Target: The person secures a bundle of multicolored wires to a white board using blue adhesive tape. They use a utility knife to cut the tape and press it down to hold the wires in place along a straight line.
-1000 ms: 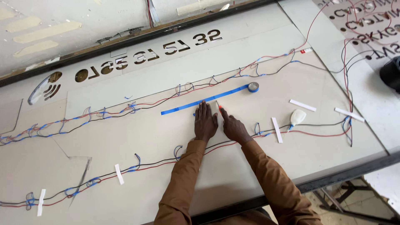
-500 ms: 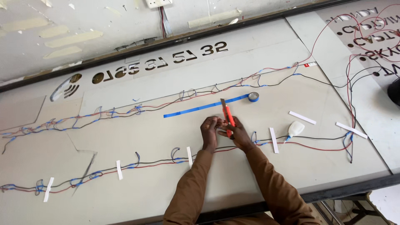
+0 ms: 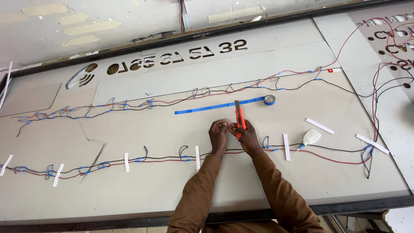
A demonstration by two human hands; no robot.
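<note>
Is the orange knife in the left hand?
No, the orange knife is in the right hand; the left hand is beside it.

This is a sign-making workshop. A large pale sign panel (image 3: 142,190) with cut-out stencil numerals (image 3: 181,58) lies flat as the worktop. Along the panel run red and black wires (image 3: 108,164) bound with blue tape, below the numerals. A blue tape roll (image 3: 270,100) sits near the panel's middle. Another stencilled panel (image 3: 388,39) lies to the right.
</note>
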